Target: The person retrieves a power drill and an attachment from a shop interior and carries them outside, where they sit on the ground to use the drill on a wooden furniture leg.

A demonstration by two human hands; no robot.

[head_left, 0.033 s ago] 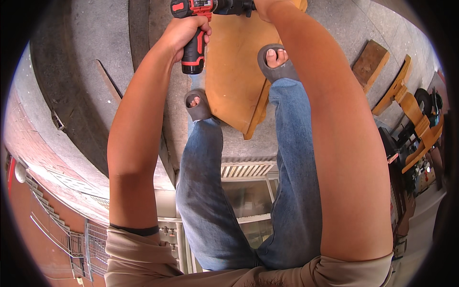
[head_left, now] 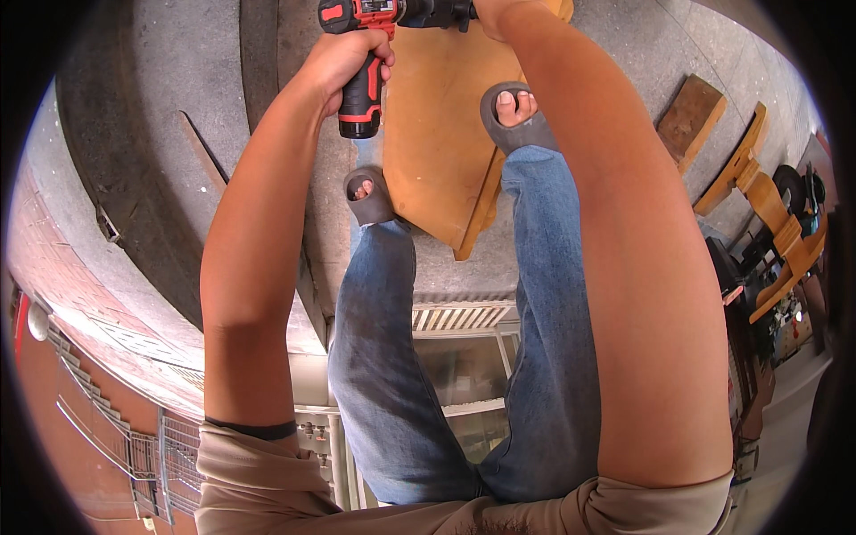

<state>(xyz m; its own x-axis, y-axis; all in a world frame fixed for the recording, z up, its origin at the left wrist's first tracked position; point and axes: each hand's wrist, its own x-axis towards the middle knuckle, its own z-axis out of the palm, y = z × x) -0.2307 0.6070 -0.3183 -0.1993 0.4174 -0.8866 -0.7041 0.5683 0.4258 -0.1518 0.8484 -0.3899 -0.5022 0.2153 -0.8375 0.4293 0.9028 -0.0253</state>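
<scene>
L hand (head_left: 349, 64) at 11 o'clock – wrapped round the handle of a red-and-black cordless drill (head_left: 360, 96), butt end of the handle pointing to 6. R hand (head_left: 501, 18) btwn 12 and 1, by the tool's dark front part, cut off by the top edge – can't tell if it's gripping. Tan board (head_left: 446, 116) at 12, btwn dark L sandal (head_left: 373, 207) at 11 and R sandal (head_left: 517, 134) at 1. Brown wood block (head_left: 690, 116) at 2, curved wood piece (head_left: 763, 198) nearer 3, approx.
</scene>
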